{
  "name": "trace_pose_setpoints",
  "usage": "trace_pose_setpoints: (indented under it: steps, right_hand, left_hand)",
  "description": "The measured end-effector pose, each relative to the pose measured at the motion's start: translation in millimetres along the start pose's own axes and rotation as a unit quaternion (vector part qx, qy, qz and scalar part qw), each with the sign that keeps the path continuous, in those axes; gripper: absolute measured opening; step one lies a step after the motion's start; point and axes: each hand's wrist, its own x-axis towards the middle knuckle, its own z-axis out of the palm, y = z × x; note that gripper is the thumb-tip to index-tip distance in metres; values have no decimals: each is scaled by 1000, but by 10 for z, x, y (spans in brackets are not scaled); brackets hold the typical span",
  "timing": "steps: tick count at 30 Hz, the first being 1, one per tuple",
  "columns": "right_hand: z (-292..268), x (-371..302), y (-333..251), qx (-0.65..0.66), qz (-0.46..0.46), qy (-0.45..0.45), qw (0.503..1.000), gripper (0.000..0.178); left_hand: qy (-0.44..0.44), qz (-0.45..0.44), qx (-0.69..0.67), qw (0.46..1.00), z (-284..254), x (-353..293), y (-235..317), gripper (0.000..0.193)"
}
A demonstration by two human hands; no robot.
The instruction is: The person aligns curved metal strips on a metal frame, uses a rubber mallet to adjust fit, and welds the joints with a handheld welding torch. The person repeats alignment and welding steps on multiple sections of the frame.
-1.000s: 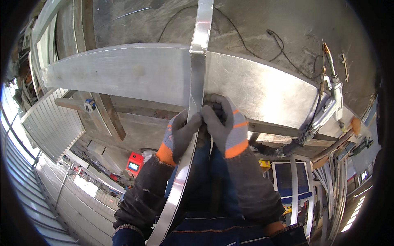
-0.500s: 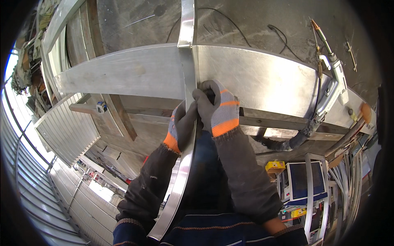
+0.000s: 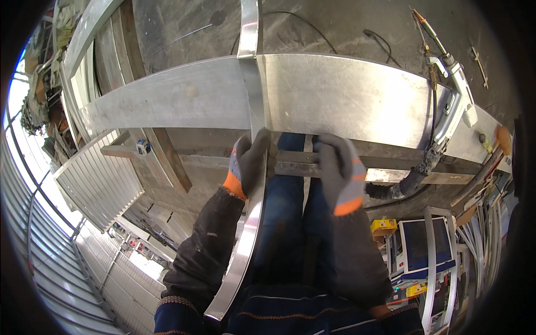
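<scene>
A long, shiny metal strip [image 3: 235, 285] runs from the far edge toward my body, crossing over a wide, flat metal plate [image 3: 346, 97]. My left hand [image 3: 249, 164], in a grey glove with an orange cuff, is closed around the strip just on the near side of the plate. Apart from the strip, my right hand [image 3: 339, 173] hovers to its right, below the plate's near edge. Motion smears its curled fingers, so whether anything small is in them is hidden.
A welding torch [image 3: 458, 95] with a sleeved cable lies over the plate's right end. Metal beams [image 3: 167, 162] and a tape measure [image 3: 143, 147] are at left. A blue-and-white machine [image 3: 421, 245] with a yellow box [image 3: 383, 227] stands at lower right.
My right hand has left the strip and moved right and slightly toward me. My left hand stays on the strip. The whole view has shifted slightly.
</scene>
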Motion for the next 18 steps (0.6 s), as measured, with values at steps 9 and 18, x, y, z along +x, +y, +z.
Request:
trace_pose_setpoints:
  steps: [9, 18]
  right_hand:
    - [-1632, 202, 59, -209, -104, 396, 888, 52]
    - [-2380, 857, 1004, 87, -54, 287, 953, 50]
  left_hand:
    - [61, 30, 109, 992, 39, 106, -11, 33]
    - [58, 181, 185, 964, -283, 362, -462, 38]
